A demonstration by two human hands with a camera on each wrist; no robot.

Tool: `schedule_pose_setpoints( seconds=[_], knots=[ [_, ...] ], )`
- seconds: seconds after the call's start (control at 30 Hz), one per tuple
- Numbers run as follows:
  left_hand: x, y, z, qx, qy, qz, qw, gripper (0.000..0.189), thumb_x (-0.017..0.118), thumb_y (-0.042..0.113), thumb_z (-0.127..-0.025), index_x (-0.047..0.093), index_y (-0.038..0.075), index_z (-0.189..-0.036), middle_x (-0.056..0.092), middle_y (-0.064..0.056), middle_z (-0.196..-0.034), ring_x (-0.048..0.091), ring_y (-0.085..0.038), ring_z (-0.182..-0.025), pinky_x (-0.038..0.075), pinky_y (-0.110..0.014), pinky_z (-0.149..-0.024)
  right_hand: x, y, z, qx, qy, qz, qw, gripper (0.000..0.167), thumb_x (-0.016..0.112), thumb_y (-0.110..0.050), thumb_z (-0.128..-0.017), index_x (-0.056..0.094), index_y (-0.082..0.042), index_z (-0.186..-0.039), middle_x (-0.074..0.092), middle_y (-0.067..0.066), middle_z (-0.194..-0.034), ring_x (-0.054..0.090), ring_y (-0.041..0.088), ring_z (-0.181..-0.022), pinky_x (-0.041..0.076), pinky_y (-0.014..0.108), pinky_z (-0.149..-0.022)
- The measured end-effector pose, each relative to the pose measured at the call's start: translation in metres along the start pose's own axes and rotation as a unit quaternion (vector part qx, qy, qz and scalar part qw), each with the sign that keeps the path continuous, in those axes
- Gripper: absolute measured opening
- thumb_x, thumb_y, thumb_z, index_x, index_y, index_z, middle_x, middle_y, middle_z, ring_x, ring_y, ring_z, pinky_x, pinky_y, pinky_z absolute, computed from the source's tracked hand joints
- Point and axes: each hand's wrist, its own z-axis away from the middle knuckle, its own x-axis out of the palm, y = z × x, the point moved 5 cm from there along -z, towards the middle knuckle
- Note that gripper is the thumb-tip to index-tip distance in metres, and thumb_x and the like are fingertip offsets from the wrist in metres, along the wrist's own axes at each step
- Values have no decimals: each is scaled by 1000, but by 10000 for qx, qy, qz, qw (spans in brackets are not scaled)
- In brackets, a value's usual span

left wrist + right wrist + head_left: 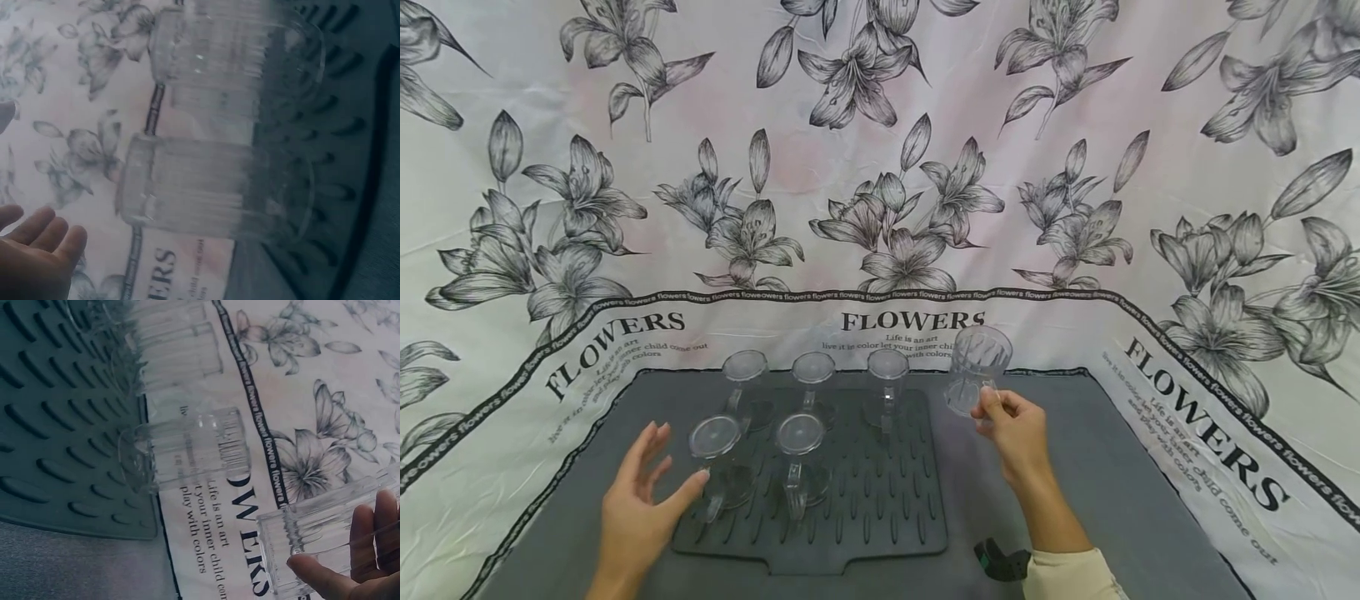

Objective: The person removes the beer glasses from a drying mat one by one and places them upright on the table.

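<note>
My right hand (1018, 437) pinches a clear ribbed mug (981, 354) near its lower side, beside the right edge of a dark drying mat (895, 500). This mug is tilted, and in the right wrist view my thumb and fingers lie along its ribbed wall. At the left, my left hand (643, 500) has its fingers spread and its thumb tip close by the front left mug (715, 437). That mug and the front middle mug (800, 435) stand upside down on the mat. My left hand holds nothing.
Along the mat's back row stand more upside-down clear mugs, a left one (745, 367), a middle one (813, 367) and a right one (887, 367). A black strapped device (1000, 560) is by my right cuff. Flower-printed cloth (880, 208) rises behind the grey table (970, 500).
</note>
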Motion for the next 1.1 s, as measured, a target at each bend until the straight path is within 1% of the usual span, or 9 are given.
schedule_pose_setpoints(
  seconds=[0.13,0.27,0.37,0.5,0.57,0.8,0.87,1.03,1.1],
  knots=[
    [-3,-21,5,-407,-275,-488,9976,96,80,6,-80,21,13,-155,38,-15,-147,38,-9,-129,36,-10,-97,-2,12,-3,-33,-10,51,10000,31,62,-20,-97,60,7,-83,64,7,-74,65,21,-79,58,34,-73],
    [-3,-44,9,-766,-605,-747,9924,100,81,17,-82,14,15,-156,33,-16,-150,36,-28,-134,34,-8,-97,-3,22,-6,-96,-9,168,9998,31,61,-19,-98,59,8,-83,63,7,-76,65,22,-81,58,34,-74],
    [0,-61,11,-994,-842,-853,9878,102,80,23,-82,10,15,-157,29,-18,-152,35,-42,-132,36,-26,-104,-5,27,-10,-171,79,192,9996,32,60,-19,-98,58,9,-83,63,7,-75,64,22,-80,58,34,-73],
    [4,-82,12,-1277,-1029,-906,9823,105,80,27,-82,7,11,-156,26,-21,-153,31,-47,-133,32,-51,-104,-8,35,-18,-212,185,191,9994,32,61,-19,-97,59,9,-82,62,6,-72,64,19,-76,58,32,-69],
    [4,-90,14,-1351,-1097,-966,9800,108,81,27,-81,6,6,-156,25,-24,-153,30,-48,-133,31,-54,-104,-8,40,-22,-203,193,178,9994,31,62,-18,-97,59,9,-82,63,6,-72,64,19,-74,58,31,-68],
    [3,-112,20,-1324,-1475,-1441,9695,109,82,29,-80,7,-9,-150,21,-33,-150,23,-51,-134,28,-59,-104,-6,57,-36,-114,197,170,9996,29,61,-16,-97,59,6,-79,63,6,-71,65,17,-73,58,35,-70],
    [4,-118,20,-1424,-1622,-1495,9649,110,81,30,-80,7,-11,-150,19,-34,-150,20,-52,-135,26,-61,-105,-6,60,-39,-137,229,198,9994,29,61,-16,-97,58,5,-78,63,6,-70,65,19,-73,58,37,-70],
    [8,-134,23,-1746,-2160,-1932,9410,116,79,39,-79,2,-11,-149,12,-38,-150,13,-54,-136,18,-65,-106,-9,70,-46,-81,279,294,9991,30,61,-17,-97,59,5,-78,63,6,-70,66,26,-75,58,39,-70],
    [10,-138,24,-1657,-2324,-2092,9353,117,80,40,-78,3,-13,-148,12,-41,-148,14,-56,-134,18,-67,-106,-11,75,-48,-12,294,329,9990,30,61,-17,-97,59,6,-78,63,7,-70,65,26,-75,58,39,-69]
  ],
)
